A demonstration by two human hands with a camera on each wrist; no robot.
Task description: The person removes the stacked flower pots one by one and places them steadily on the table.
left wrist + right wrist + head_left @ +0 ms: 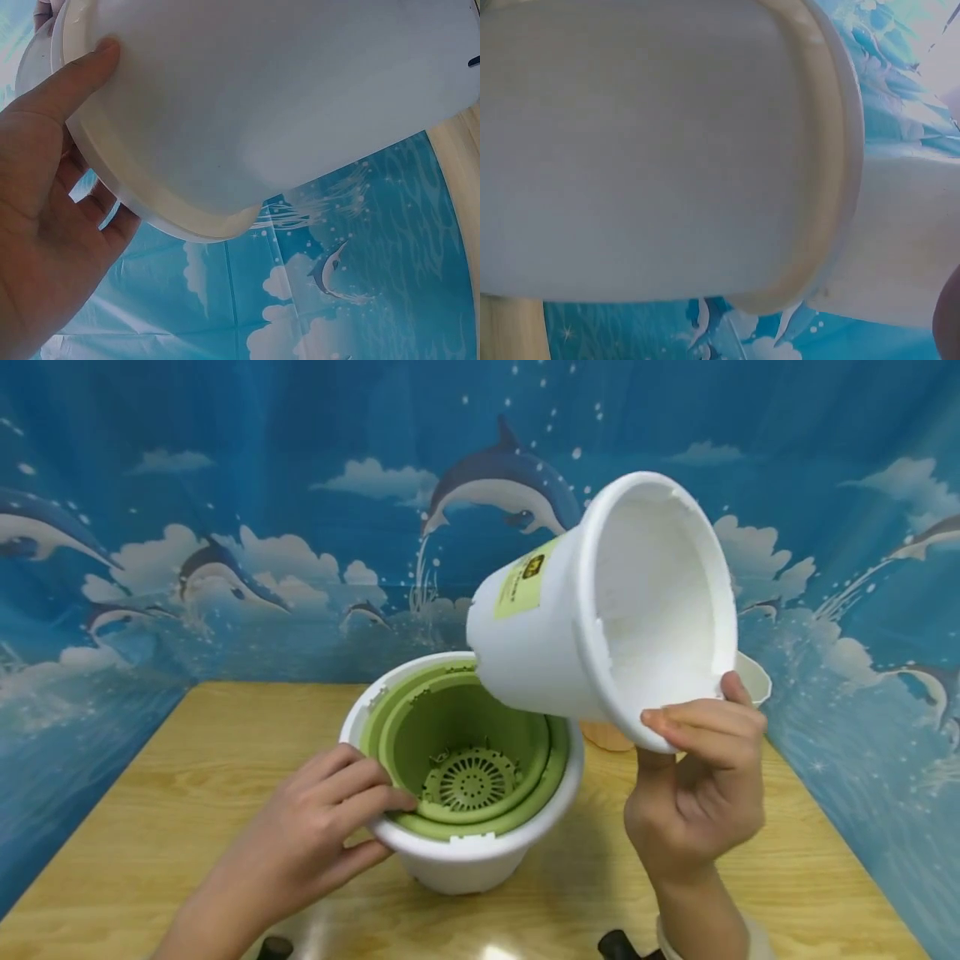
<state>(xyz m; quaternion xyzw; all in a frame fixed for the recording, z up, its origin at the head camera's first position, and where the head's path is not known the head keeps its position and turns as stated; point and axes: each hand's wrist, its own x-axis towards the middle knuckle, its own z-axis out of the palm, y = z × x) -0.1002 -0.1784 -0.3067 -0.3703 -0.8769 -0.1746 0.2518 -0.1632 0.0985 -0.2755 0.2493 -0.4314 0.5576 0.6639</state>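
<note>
A white flower pot stands on the table with two green pots nested inside it; the inner one has a slotted round base. My left hand grips its left rim, fingers over the green edge and thumb against the outer wall. To the right, my right hand pinches the rim of a second white pot, held up and tilted on its side. Its hollow mouth faces me, its base overlaps the nested pots' far edge, and a yellow-green label shows on its side.
Behind my right hand, a white rim of another container shows partly. A flat orange-brown piece lies on the wooden table beyond the pots. Dark rounded ends poke in at the near edge. A dolphin-print curtain surrounds the table.
</note>
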